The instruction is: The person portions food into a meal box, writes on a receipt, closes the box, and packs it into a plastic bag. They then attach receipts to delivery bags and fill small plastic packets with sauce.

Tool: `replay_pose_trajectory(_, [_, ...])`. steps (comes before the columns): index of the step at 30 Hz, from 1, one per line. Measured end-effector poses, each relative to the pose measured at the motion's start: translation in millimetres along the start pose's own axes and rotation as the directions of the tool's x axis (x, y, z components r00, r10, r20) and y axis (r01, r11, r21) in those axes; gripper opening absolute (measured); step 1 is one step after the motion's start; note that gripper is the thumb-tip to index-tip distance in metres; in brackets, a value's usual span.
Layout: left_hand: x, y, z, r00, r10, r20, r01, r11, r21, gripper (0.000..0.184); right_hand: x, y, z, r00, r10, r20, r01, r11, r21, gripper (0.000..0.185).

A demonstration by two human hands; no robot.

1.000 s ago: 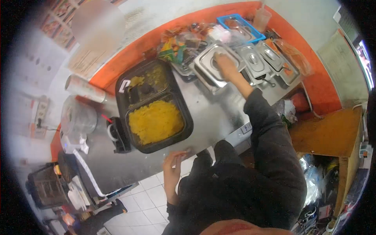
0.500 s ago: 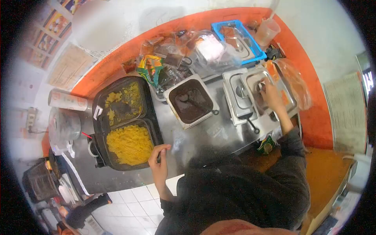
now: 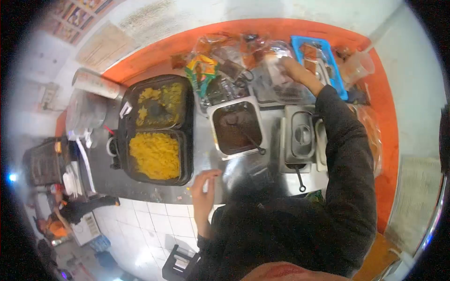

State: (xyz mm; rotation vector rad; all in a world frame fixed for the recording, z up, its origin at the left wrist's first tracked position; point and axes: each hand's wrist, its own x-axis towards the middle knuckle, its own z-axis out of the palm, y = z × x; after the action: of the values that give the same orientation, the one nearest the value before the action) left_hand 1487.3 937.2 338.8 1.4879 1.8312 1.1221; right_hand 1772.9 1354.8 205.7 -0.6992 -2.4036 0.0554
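Head view: the right hand [image 3: 298,72] is at the plastic bag [image 3: 287,92] toward the rear of the counter [image 3: 202,152]; its grip cannot be determined. The left hand [image 3: 203,196], loosely curled and empty, is near the front edge.

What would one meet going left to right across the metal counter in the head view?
Clear plastic container, black two-section pan holding yellow food, square steel container of dark brown contents, lidded steel container, clear plastic cup.

Pan [image 3: 189,145] left, open tub [image 3: 259,122] centre, lidded tub [image 3: 300,140] right, bag [image 3: 281,89] and basket [image 3: 338,70] behind
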Motion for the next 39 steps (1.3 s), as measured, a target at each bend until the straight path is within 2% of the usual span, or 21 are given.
replay_pose_trajectory(2, [-13.6, -4.4, 4.4, 0.996, -0.092, -0.002, 0.092, 0.992, -0.081, 0.014, -1.7, 19.1, 25.2, 0.903, 0.337, 0.268, -0.307, 0.94, -0.146, 0.014])
replay_pose_trajectory(5, [-18.4, -11.1, 1.8, 0.982, -0.19, 0.013, 0.191, 0.975, -0.116, 0.015, -1.8, 4.1, 0.9, 0.878, 0.301, 0.372, -0.215, 0.943, -0.255, 0.014])
replay_pose_trajectory(8, [-8.5, -21.4, -0.6, 0.989, -0.149, 0.02, 0.15, 0.98, -0.13, 0.015, 5.2, -16.9, -26.7, 0.893, 0.354, 0.279, -0.237, 0.896, -0.377, 0.01])
replay_pose_trajectory(9, [-2.1, -20.0, -2.5, 0.992, -0.126, 0.012, 0.126, 0.985, -0.119, 0.015, 7.3, -28.7, -38.2, 0.923, 0.362, 0.129, -0.274, 0.855, -0.44, 0.009])
replay_pose_trajectory(10, [4.7, -17.8, -4.2, 0.995, -0.101, 0.003, 0.101, 0.989, -0.104, 0.015, 14.5, -43.9, -55.7, 0.924, 0.357, 0.137, -0.266, 0.857, -0.44, 0.009])
replay_pose_trajectory(12, [19.8, -10.2, -0.7, 0.996, -0.089, -0.01, 0.087, 0.987, -0.135, 0.014, 32.1, -80.8, -96.7, 0.975, 0.104, -0.196, -0.169, 0.92, -0.354, 0.009])
replay_pose_trajectory(14, [31.9, -1.4, 7.9, 0.993, -0.121, 0.006, 0.118, 0.961, -0.249, 0.015, 33.9, -137.3, -120.1, 0.918, 0.307, -0.25, -0.336, 0.938, -0.083, 0.009])
replay_pose_trajectory(16, [44.4, 6.6, 23.6, 0.991, -0.095, 0.091, 0.125, 0.894, -0.43, 0.013, 24.1, -210.1, -131.6, 0.844, 0.535, 0.043, -0.51, 0.775, 0.373, 0.01])
replay_pose_trajectory(18, [52.8, 16.0, 45.9, 0.994, -0.032, 0.106, 0.091, 0.779, -0.62, 0.018, 10.8, -275.3, -128.1, 0.761, 0.567, 0.315, -0.627, 0.519, 0.581, 0.011])
replay_pose_trajectory(20, [50.7, 17.8, 57.1, 0.989, -0.07, 0.133, 0.143, 0.71, -0.689, 0.019, 2.3, -316.2, -118.3, 0.693, 0.608, 0.388, -0.677, 0.362, 0.641, 0.011])
replay_pose_trajectory(21, [47.9, 17.7, 58.3, 0.981, -0.104, 0.161, 0.19, 0.639, -0.745, 0.021, 0.8, -328.7, -114.5, 0.695, 0.604, 0.39, -0.677, 0.367, 0.638, 0.011])
replay_pose_trajectory(24, [38.6, 13.1, 44.5, 0.966, -0.136, 0.219, 0.254, 0.635, -0.729, 0.019, -0.3, -353.2, -105.4, 0.623, 0.673, 0.399, -0.687, 0.227, 0.691, 0.011])
replay_pose_trajectory(29, [23.2, -0.8, 33.7, 0.982, -0.145, 0.124, 0.187, 0.612, -0.769, 0.015, -4.7, -374.6, -95.2, 0.495, 0.738, 0.459, -0.709, 0.039, 0.704, 0.014])
replay_pose_trajectory(30, [19.6, -7.9, 33.8, 0.987, -0.12, 0.109, 0.161, 0.643, -0.748, 0.011, -7.4, -379.7, -91.0, 0.496, 0.743, 0.45, -0.706, 0.043, 0.707, 0.014])
replay_pose_trajectory(31, [16.9, -14.5, 33.8, 0.987, -0.11, 0.113, 0.157, 0.643, -0.749, 0.011, -9.8, -385.9, -85.6, 0.573, 0.76, 0.307, -0.646, 0.188, 0.74, 0.017])
replay_pose_trajectory(32, [14.9, -20.5, 33.2, 0.999, -0.041, 0.035, 0.054, 0.758, -0.65, 0.009, -11.0, -390.4, -83.5, 0.64, 0.752, 0.159, -0.575, 0.331, 0.748, 0.02])
replay_pose_trajectory(33, [13.8, -24.1, 32.0, 0.999, 0.039, -0.036, -0.052, 0.846, -0.53, 0.007, -10.9, -392.7, -84.6, 0.64, 0.754, 0.151, -0.572, 0.336, 0.748, 0.02])
replay_pose_trajectory(35, [12.8, -8.4, 19.5, 0.996, 0.083, -0.031, -0.089, 0.907, -0.411, 0.008, -12.1, -397.8, -87.6, 0.836, 0.512, 0.195, -0.517, 0.621, 0.589, 0.023])
replay_pose_trajectory(36, [11.9, -1.8, 13.4, 0.992, 0.121, -0.023, -0.123, 0.952, -0.281, 0.01, -13.7, -399.8, -90.0, 0.835, 0.515, 0.193, -0.519, 0.621, 0.588, 0.023])
replay_pose_trajectory(38, [11.2, 0.0, 5.1, 0.993, 0.115, 0.016, -0.107, 0.96, -0.259, 0.013, -14.6, -400.2, -96.5, 0.732, 0.52, 0.44, -0.671, 0.438, 0.599, 0.024])
replay_pose_trajectory(39, [10.4, 0.1, 2.4, 0.993, 0.102, 0.056, -0.086, 0.969, -0.233, 0.015, -13.5, -402.9, -98.7, 0.734, 0.519, 0.438, -0.669, 0.44, 0.599, 0.024])
